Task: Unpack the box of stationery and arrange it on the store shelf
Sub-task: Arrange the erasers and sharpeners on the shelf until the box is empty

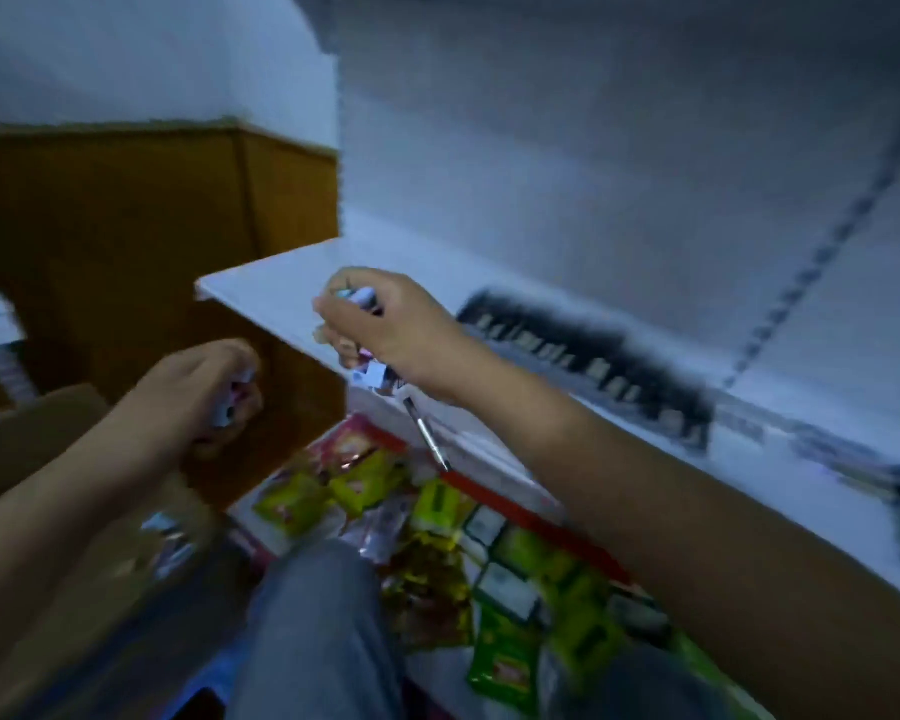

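Crouching at a white metal shelf [281, 283] with a slotted upright, brown wall panel [126, 226] to our left. Right hand [385, 324] is clamped on a bunch of pens [370, 376] over the shelf edge; left hand [214, 392] grips more pens above the cardboard box [48, 423]. Glossy yellow-green packets [437, 511] fill the lower shelf. Frame blurred; no writing legible.

One head-worn wide-angle view looks forward and down, close over the white shelf [281, 288] edge.
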